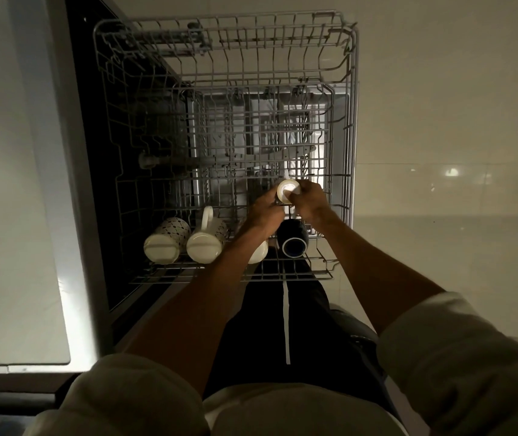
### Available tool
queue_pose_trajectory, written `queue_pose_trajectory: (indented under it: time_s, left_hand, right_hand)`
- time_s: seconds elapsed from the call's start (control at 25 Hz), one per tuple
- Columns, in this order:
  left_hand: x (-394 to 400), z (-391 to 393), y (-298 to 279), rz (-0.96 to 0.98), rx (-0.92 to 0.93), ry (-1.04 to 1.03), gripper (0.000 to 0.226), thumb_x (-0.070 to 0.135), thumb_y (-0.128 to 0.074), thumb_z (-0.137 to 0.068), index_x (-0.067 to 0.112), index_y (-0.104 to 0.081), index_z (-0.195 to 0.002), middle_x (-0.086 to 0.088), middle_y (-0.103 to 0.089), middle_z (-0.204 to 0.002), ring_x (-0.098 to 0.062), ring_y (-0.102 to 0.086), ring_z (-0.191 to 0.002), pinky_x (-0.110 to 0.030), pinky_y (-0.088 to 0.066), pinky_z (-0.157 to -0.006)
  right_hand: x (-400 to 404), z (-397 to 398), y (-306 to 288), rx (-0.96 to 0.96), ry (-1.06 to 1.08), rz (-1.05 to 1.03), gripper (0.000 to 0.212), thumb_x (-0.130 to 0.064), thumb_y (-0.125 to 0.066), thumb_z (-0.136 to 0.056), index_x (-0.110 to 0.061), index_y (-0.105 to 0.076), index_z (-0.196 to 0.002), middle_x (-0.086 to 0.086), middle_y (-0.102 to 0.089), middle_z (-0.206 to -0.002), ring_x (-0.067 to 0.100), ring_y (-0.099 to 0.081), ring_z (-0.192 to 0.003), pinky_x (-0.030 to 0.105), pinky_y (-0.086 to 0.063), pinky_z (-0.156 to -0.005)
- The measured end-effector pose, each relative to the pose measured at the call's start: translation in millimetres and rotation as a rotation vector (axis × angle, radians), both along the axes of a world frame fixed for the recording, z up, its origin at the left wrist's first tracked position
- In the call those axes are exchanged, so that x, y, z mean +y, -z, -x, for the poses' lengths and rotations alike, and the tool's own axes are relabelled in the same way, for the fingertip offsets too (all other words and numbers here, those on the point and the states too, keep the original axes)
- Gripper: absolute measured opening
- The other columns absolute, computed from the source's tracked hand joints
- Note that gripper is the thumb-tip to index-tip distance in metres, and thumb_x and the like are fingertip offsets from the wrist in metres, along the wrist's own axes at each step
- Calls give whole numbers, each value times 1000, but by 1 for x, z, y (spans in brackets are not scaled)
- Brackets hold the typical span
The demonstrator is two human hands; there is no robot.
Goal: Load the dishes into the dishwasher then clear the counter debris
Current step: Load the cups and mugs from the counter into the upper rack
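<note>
A grey wire dishwasher rack (350, 127) is standing pulled out, to the right of a pale stone counter (6, 184). Along its near edge four mugs are lying in a row: a dotted white ceramic mug (166, 242) at the left, a plain white handled mug (204, 243) just beside it, another white mug (259, 253) partly hidden under the left forearm, and a dark blue mug (293, 240) at the right. Behind the dark one, the left hand (264, 212) and right hand (309, 202) are both gripping a small white cup (287, 190) over the rack.
</note>
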State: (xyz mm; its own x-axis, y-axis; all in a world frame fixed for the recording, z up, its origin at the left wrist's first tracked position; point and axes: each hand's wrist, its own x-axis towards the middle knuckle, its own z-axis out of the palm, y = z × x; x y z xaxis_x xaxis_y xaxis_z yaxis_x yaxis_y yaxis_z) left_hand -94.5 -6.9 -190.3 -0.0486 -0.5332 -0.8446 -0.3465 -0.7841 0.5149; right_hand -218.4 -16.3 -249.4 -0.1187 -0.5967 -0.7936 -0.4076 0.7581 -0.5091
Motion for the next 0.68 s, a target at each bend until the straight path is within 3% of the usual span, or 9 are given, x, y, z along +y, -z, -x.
queue_pose_trajectory:
  time_s: [0.12,0.24,0.4,0.56,0.68]
  left_hand:
    - [0,-1,0,2,9,2,73,-13,-45,-84,27,-50,-144,-1,-66,-111,-15,-58,-84,-30,-44,-69]
    - [-1,-2,3,8,5,8,70,-12,-46,-83,25,-52,-142,-6,-68,-116,-17,-58,-84,-24,-42,-63]
    - [5,-4,6,14,-31,22,65,-4,-47,-84,28,-53,-141,-11,-71,-109,-19,-59,-77,-30,-44,-63]
    - [7,-6,6,13,-48,42,67,-5,-47,-84,28,-50,-142,-10,-70,-102,-19,-58,-74,-33,-43,-60]
    - [6,-6,7,27,-66,39,66,-5,-48,-83,26,-52,-140,-8,-70,-103,-20,-61,-74,-30,-44,-56]
  right_hand:
    - [1,-2,-3,27,-14,2,36,-17,-68,-91,-10,-66,-126,13,-71,-116,32,-66,-106,38,-54,-91]
    - [1,-6,-3,49,-18,-10,42,-20,-70,-92,-8,-62,-132,13,-68,-123,28,-62,-113,28,-47,-90]
    - [6,-7,-2,-32,43,-22,41,-17,-73,-90,-7,-64,-128,13,-70,-119,27,-66,-110,39,-52,-98]
    - [7,-8,-4,50,-25,-16,33,-22,-70,-92,-7,-68,-122,12,-72,-113,30,-66,-105,40,-54,-91]
    - [6,-11,-10,79,-8,3,35,-22,-71,-91,-7,-67,-123,12,-71,-115,27,-65,-107,26,-47,-82]
